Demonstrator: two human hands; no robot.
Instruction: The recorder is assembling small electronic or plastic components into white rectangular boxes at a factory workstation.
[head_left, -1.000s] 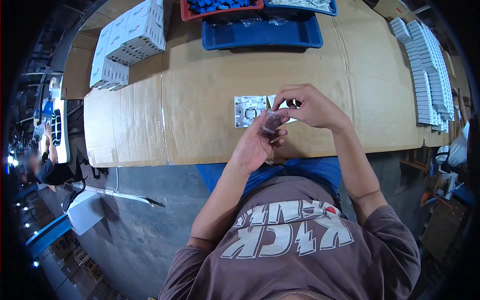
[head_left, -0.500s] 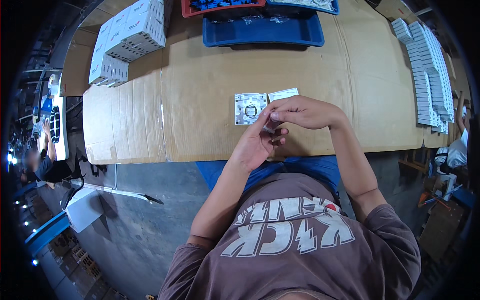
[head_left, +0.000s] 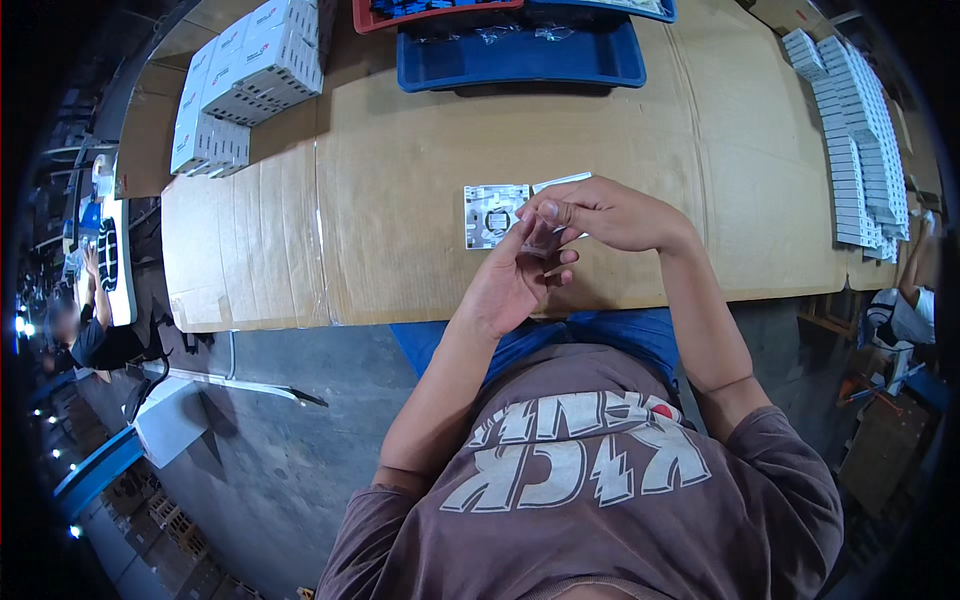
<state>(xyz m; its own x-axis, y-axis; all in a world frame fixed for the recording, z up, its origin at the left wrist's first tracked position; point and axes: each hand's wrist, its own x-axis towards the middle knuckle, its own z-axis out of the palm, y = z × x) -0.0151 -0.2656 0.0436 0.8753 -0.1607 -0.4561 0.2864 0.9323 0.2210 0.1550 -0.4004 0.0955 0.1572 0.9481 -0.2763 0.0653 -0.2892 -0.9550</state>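
My left hand (head_left: 515, 282) and my right hand (head_left: 600, 212) meet over the near edge of a cardboard-covered table (head_left: 400, 180). Between their fingertips they pinch a small clear plastic bag (head_left: 543, 241); what is inside it is too small to tell. Just to the left of the hands lies a square light-grey plastic plate (head_left: 494, 214) with a round opening in its middle. A white slip (head_left: 562, 182) pokes out from behind my right hand.
A blue tray (head_left: 520, 58) and a red tray (head_left: 430, 12) stand at the table's far edge. Stacks of white boxes (head_left: 245, 85) sit at far left, rows of white boxes (head_left: 850, 130) at right. Another person (head_left: 85, 330) is at far left.
My right hand has come down and left over my left hand. Both now close on the small bag nearer the table's edge.
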